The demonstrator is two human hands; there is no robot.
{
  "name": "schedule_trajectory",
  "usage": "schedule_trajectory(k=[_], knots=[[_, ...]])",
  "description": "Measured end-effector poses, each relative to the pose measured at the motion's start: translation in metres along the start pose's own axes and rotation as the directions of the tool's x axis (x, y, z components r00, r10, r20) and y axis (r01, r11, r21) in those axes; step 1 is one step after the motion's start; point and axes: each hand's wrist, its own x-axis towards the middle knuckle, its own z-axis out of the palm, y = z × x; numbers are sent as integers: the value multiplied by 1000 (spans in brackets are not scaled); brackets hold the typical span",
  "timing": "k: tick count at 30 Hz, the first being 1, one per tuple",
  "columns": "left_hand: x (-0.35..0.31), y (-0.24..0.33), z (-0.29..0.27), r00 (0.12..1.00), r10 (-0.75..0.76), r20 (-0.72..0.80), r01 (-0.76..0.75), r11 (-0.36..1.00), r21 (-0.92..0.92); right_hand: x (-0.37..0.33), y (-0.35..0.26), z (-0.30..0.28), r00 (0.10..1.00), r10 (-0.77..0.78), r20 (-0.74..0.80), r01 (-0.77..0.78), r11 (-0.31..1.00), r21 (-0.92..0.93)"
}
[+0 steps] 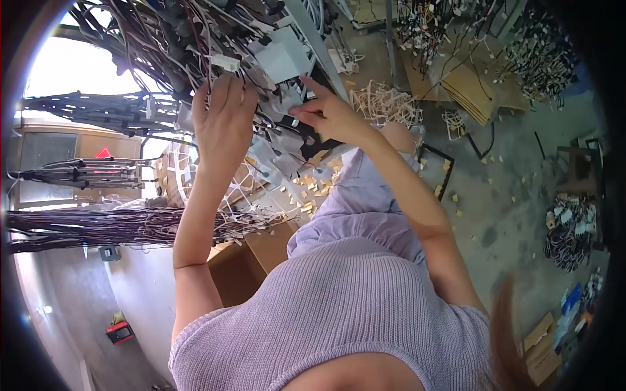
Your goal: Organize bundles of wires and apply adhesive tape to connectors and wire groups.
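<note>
My left hand (pixel 225 114) reaches into a thick hanging bundle of dark wires (pixel 156 39), with its fingers bent round some of them. Its fingertips are partly hidden among the wires, just below a white plug connector (pixel 226 62). To the right, my right hand (pixel 327 116) is held close to grey-white connector parts (pixel 287 103), its index finger stretched out and apart from the other fingers. I see nothing held in it. A pale blue box-shaped piece (pixel 282 56) sits just beyond both hands, against a metal frame bar (pixel 316 45).
More wire bundles (pixel 85 225) stretch across the left side. An open cardboard box (pixel 244 264) stands below my left arm. Small yellowish pieces (pixel 306 195) litter the floor. Flat cardboard (pixel 466 91), a pile of pale strips (pixel 385 104) and hanging cables (pixel 538 58) are to the right.
</note>
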Motion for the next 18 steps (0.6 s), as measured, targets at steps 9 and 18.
schedule_trajectory(k=[9,18], knots=[[-12,9,13,982,-187,-22,171,933,-317,-7,13,-4,959,28,284,-206,756,621],[-56,115,-25,919,-377,113,148,65,-987,-104,-52,-28,963,-52,265,-219,423,879]])
